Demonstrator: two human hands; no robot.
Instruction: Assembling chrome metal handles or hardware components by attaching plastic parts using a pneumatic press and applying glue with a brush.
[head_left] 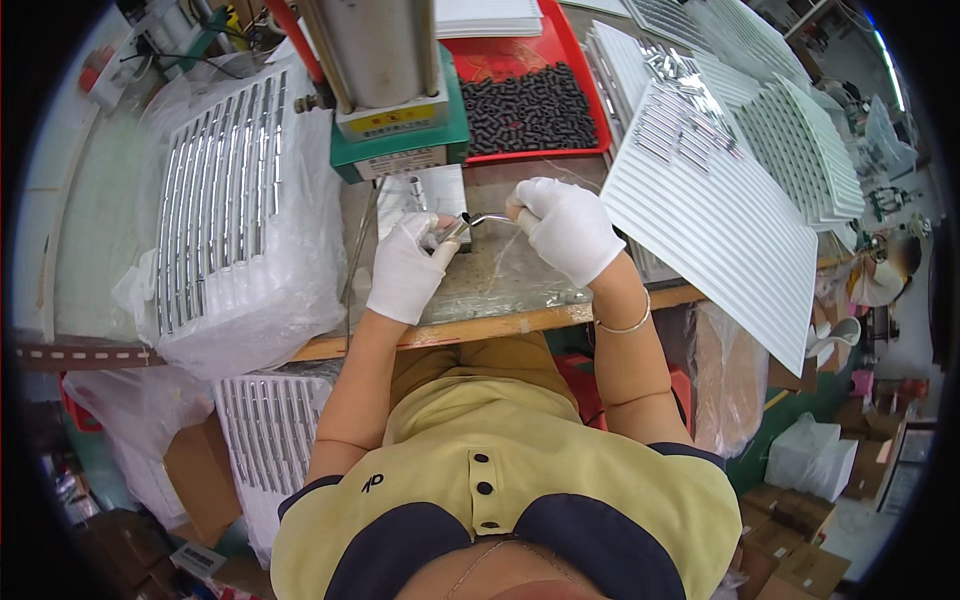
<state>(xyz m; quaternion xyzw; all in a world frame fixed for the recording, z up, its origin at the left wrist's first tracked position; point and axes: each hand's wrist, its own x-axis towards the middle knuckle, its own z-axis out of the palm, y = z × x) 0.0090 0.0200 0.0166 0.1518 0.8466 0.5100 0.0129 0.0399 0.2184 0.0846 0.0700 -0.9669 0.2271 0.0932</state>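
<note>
My left hand (406,268), in a white glove, pinches a short shiny metal tube (456,229) just in front of the press. A black piece (466,219) shows at the tube's far end. My right hand (572,232), gloved too, is closed around a thin bent metal rod (490,217), whose tip reaches that end of the tube. Whether the tip is inside it I cannot tell. Behind my left hand, another small metal tube (417,188) sits on the white plate (440,188) under the green bench press (400,145).
A red tray (603,125) of small black cylinders (530,108) lies behind the work spot. On the right, a ribbed white panel (740,240) carries loose metal tubes (680,125). To the left, rows of shiny tubes (215,180) rest on plastic film. The wooden table edge (530,320) runs below my wrists.
</note>
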